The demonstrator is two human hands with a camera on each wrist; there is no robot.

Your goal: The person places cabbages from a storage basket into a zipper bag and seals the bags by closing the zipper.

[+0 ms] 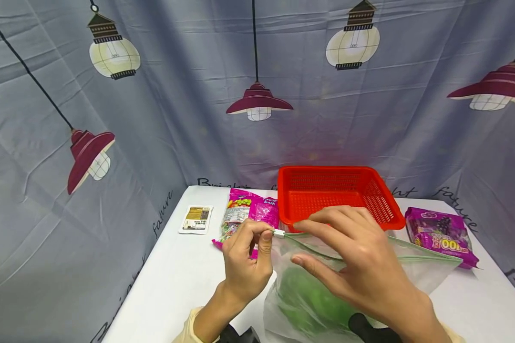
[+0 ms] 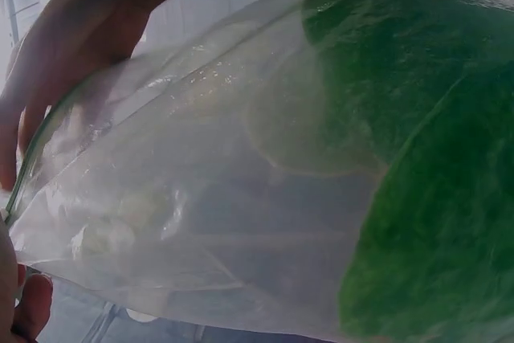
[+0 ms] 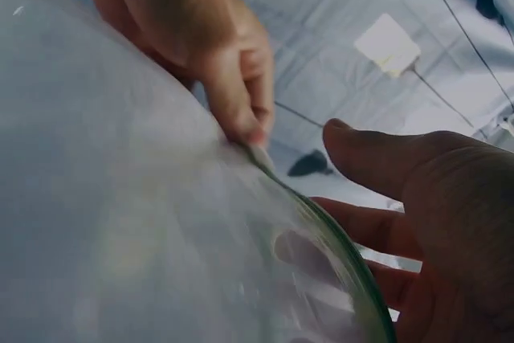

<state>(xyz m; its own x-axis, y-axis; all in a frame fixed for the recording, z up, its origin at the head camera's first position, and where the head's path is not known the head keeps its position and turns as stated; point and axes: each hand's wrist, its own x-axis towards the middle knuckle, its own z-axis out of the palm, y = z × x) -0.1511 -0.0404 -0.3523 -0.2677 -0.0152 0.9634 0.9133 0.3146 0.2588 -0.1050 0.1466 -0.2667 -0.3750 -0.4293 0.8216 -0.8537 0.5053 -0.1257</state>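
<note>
A clear zip bag (image 1: 429, 271) with a green closure strip along its top stands over the near part of the table. Inside it is a large rounded green thing (image 1: 304, 297), blurred by the plastic; its kind cannot be told. With thumb and forefinger my left hand (image 1: 246, 267) pinches the bag's upper left corner, beside a small white slider (image 1: 279, 233). My right hand (image 1: 360, 259) hovers at the green strip, thumb and fingers spread. From the right wrist view, that thumb stands clear of the bag (image 3: 144, 198), while the fingers lie behind its edge.
A red plastic basket (image 1: 326, 170) stands at the back of the white table (image 1: 171, 281). Left of it lie pink snack packets (image 1: 263, 212) and a small white packet with a gold label (image 1: 196, 219). At right is a purple packet (image 1: 442, 237). A lamp-print curtain (image 1: 189, 95) surrounds the table.
</note>
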